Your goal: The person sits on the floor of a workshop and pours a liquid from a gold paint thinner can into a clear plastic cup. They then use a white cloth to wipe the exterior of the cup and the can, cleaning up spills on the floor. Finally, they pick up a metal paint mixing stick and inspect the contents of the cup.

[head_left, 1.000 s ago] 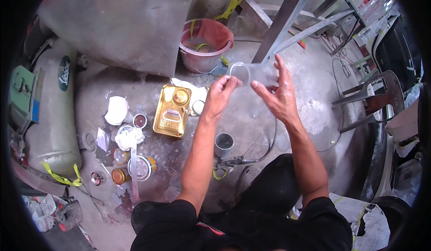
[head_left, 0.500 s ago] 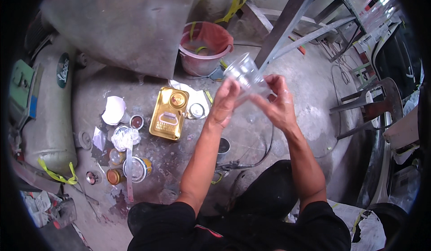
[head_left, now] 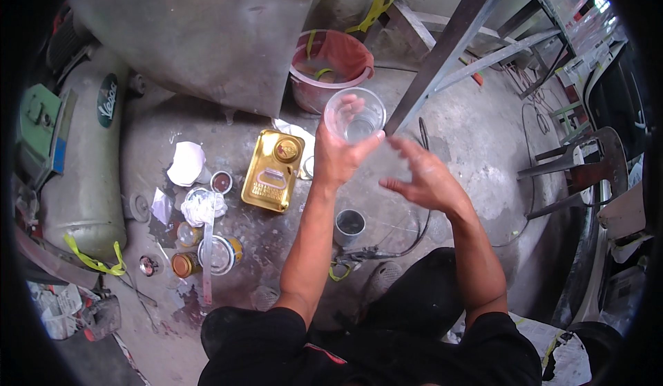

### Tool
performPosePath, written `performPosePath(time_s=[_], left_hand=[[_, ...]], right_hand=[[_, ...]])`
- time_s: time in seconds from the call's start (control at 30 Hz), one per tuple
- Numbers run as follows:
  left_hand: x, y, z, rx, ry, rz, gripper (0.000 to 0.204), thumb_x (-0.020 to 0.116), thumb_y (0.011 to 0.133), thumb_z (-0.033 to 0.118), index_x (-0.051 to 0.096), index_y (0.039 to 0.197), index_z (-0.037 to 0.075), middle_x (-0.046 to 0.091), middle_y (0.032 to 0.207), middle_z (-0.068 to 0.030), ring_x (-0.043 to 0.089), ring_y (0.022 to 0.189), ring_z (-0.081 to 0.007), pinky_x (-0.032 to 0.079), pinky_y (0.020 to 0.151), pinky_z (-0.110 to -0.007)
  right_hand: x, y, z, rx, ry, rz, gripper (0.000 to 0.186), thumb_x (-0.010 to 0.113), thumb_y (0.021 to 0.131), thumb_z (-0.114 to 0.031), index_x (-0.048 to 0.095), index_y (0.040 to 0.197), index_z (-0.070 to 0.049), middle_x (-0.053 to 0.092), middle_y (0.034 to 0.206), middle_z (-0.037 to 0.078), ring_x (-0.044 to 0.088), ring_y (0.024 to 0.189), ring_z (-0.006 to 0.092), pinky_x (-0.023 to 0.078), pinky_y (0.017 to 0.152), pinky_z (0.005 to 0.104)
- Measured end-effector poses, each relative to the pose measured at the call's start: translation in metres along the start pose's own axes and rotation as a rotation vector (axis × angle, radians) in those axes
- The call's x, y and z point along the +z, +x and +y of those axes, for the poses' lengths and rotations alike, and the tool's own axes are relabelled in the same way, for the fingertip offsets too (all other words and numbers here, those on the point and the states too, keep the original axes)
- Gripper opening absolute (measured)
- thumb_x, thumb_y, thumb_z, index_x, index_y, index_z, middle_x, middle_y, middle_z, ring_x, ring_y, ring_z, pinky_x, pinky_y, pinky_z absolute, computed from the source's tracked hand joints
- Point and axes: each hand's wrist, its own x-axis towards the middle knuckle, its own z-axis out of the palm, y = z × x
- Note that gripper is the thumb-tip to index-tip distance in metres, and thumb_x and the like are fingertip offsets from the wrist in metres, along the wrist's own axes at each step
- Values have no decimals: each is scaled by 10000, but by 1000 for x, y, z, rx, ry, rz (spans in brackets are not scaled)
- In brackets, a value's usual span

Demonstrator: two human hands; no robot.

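My left hand (head_left: 336,156) is wrapped round a clear plastic cup (head_left: 373,102). The cup's mouth tilts up toward me, and my fingers show through its wall. A short way to the right, my right hand (head_left: 429,180) is empty, thumb and fingers apart and the fingertips slightly smeared by motion. Below and left of the cup, a gold rectangular can (head_left: 257,184) with a round cap and a handle stands on the floor. Under my arms sits a small grey cup (head_left: 350,223) with a dark inside.
A pink bucket (head_left: 309,93) stands beyond the cup. To the left are an open paint tin (head_left: 219,255), a white ruler (head_left: 207,268), a crumpled white cloth (head_left: 200,208) and an air tank (head_left: 90,179). A hose (head_left: 387,253), metal legs (head_left: 449,51) and a chair (head_left: 587,172) lie rightward.
The cup has turned from leaning sideways between both hands to mouth-up in my left hand. My right hand has come off it and moved slightly down. The view has shifted slightly.
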Motion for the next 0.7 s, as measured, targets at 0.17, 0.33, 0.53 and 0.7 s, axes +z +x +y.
performPosePath(time_s=[0.17,0.33,0.53,0.7], left_hand=[[3,-4,31,255,309,-142,758,852,692,15,455,1337,15,581,1252,-115,587,1138,-186,481,984,-345],[4,-6,45,340,265,-145,762,873,686,74,471,1333,21,614,1244,-128,607,1133,-230,486,982,-352],[6,-8,57,259,528,-180,711,872,702,157,524,1314,60,629,1242,-148,623,1120,-332,490,973,-404],[8,-7,55,335,700,-223,718,860,687,105,535,1327,83,620,1274,-139,605,1140,-357,491,973,-410]], right_hand=[[3,-9,4,-42,-121,-457,710,724,856,-439,505,1366,3,626,1199,292,599,1120,451,477,973,464],[1,-8,-3,-100,-83,-352,681,702,878,-439,516,1353,11,628,1155,326,611,1090,454,483,949,478],[-2,-10,-6,-83,-90,-377,681,694,884,-447,522,1334,35,636,1148,316,619,1078,453,488,941,474],[-3,-10,-6,-89,-85,-371,693,690,885,-456,521,1333,46,636,1143,320,621,1078,449,488,941,475]])
